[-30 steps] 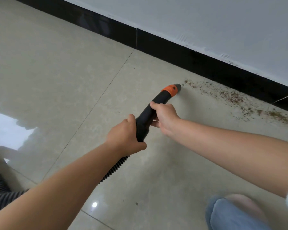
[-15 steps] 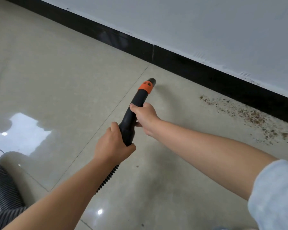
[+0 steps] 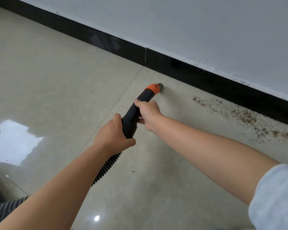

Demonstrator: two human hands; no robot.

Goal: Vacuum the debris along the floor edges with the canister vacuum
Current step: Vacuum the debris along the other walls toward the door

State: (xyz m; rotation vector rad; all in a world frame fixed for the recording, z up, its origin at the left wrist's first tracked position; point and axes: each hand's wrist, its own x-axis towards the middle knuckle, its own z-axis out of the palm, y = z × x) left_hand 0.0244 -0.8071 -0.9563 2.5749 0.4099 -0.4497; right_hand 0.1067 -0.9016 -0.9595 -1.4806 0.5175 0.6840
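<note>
- Fingers of the left hand (image 3: 112, 138) curl around the rear of the black nozzle handle (image 3: 133, 113); fingers of the right hand (image 3: 149, 112) wrap it farther forward.
- Orange collar (image 3: 152, 88) and grey tip (image 3: 160, 86) sit near the black baseboard (image 3: 198, 75).
- Brown debris (image 3: 243, 117) lies along the floor (image 3: 56, 88) edge, right of the tip, apart from it.
- Ribbed hose (image 3: 105, 170) trails back beneath the left forearm.
</note>
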